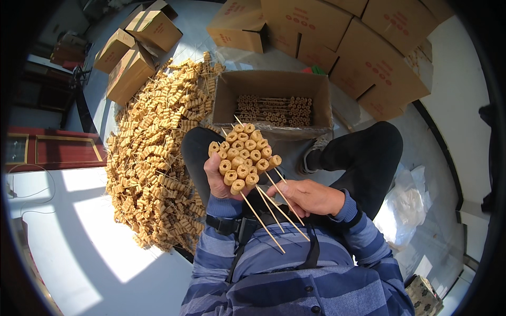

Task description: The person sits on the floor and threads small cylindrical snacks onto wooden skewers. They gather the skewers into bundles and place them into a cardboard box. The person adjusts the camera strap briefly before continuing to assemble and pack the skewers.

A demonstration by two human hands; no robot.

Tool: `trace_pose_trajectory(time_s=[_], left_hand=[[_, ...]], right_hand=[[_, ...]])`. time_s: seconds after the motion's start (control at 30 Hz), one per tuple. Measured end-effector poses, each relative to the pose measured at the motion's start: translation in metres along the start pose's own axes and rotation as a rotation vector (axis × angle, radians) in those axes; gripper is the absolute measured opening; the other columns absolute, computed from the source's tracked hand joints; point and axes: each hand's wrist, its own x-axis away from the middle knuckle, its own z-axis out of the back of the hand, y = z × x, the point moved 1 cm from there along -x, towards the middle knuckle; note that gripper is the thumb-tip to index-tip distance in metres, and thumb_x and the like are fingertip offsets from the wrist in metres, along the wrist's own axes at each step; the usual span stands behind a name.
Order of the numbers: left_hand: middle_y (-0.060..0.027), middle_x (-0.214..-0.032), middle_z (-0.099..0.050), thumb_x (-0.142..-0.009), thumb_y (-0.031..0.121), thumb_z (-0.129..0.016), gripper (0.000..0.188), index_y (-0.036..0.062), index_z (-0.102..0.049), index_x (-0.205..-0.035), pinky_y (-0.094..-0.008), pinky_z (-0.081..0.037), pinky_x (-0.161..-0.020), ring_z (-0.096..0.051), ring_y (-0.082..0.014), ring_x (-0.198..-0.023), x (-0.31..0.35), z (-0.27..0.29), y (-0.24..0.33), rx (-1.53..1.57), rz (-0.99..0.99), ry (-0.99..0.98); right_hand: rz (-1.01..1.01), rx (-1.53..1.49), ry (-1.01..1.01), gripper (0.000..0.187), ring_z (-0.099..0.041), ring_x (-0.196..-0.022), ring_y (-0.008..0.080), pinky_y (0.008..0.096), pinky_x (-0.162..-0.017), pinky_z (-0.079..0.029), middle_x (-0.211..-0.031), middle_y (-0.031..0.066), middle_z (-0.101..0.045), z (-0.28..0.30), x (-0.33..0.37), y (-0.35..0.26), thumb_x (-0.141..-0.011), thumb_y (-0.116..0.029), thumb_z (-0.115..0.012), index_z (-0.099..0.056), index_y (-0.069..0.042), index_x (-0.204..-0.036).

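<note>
My left hand [215,178] is wrapped round a thick bundle of skewered hollow rolls [242,158], golden-brown tubes whose round ends face up. Thin wooden sticks poke out of the bundle, several of them slanting down toward my lap. Against these sticks my right hand [308,196] is closed, its thumb and fingers pinching at a skewer stick [287,197] just below the rolls. Part of the right fingertips is hidden. Beyond the bundle stands an open cardboard box [271,79], with more skewered rolls [274,110] laid in rows inside.
A big heap of skewered rolls [158,168] spreads on the floor to my left. Cardboard boxes [142,52] stand behind it, and larger flattened or stacked cartons [369,58] lie at the far right. A clear plastic bag [403,205] lies beyond my right knee.
</note>
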Motion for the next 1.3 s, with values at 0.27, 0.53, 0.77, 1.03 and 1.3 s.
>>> trace_pose_trajectory(time_s=[0.27, 0.53, 0.77, 1.03, 1.3], left_hand=[[-0.0193, -0.139, -0.054, -0.086, 0.051, -0.067, 0.087, 0.0003, -0.035, -0.149, -0.045, -0.052, -0.104, -0.06, -0.0322, -0.123, -0.005, -0.022, -0.003, -0.261, 0.012, 0.062], [-0.0142, -0.136, -0.059, -0.1, 0.046, -0.052, 0.063, -0.0005, -0.045, -0.142, -0.0368, -0.051, -0.104, -0.061, -0.0244, -0.121, -0.005, -0.016, -0.021, -0.199, -0.073, 0.144], [-0.0143, -0.139, -0.054, -0.087, 0.039, -0.071, 0.079, -0.002, -0.038, -0.146, -0.0381, -0.047, -0.108, -0.056, -0.0249, -0.127, -0.008, -0.019, -0.016, -0.249, 0.057, 0.055], [-0.0134, -0.136, -0.051, -0.08, 0.032, -0.078, 0.089, 0.0031, -0.031, -0.149, -0.0408, -0.049, -0.105, -0.056, -0.0253, -0.123, -0.043, -0.045, 0.018, -0.512, 0.127, 0.102], [-0.0181, -0.137, -0.045, -0.07, 0.027, -0.082, 0.099, -0.0023, -0.026, -0.147, -0.0406, -0.044, -0.107, -0.051, -0.0303, -0.127, -0.146, -0.083, 0.047, -1.278, -0.053, -0.123]], right_hand=[[0.598, 0.801, 0.722, 0.096, -0.034, -0.144, 0.0418, 0.0486, -0.117, -0.03, -0.155, 0.0255, -0.034, -0.005, 0.013, -0.038, -0.085, -0.055, -0.075, -0.032, -0.002, -0.153], [0.578, 0.85, 0.827, 0.081, -0.032, -0.144, 0.0419, 0.0509, -0.116, -0.027, -0.154, 0.0252, -0.033, -0.034, -0.041, -0.022, -0.094, -0.046, -0.065, -0.03, -0.001, -0.152], [0.602, 0.729, 0.812, 0.08, -0.03, -0.145, 0.0427, 0.0505, -0.117, -0.027, -0.155, 0.0265, -0.032, -0.023, -0.037, -0.015, -0.096, -0.045, -0.063, -0.03, -0.001, -0.152], [0.571, 0.613, 0.758, 0.08, -0.03, -0.146, 0.0418, 0.0474, -0.119, -0.027, -0.156, 0.0261, -0.031, 0.007, -0.025, -0.017, -0.098, -0.049, -0.06, -0.03, 0.001, -0.153], [0.331, 0.771, 0.673, 0.055, -0.042, -0.137, 0.0405, 0.0465, -0.113, -0.036, -0.148, 0.025, -0.043, 0.063, -0.007, 0.009, -0.096, -0.031, -0.066, -0.05, 0.002, -0.137]])
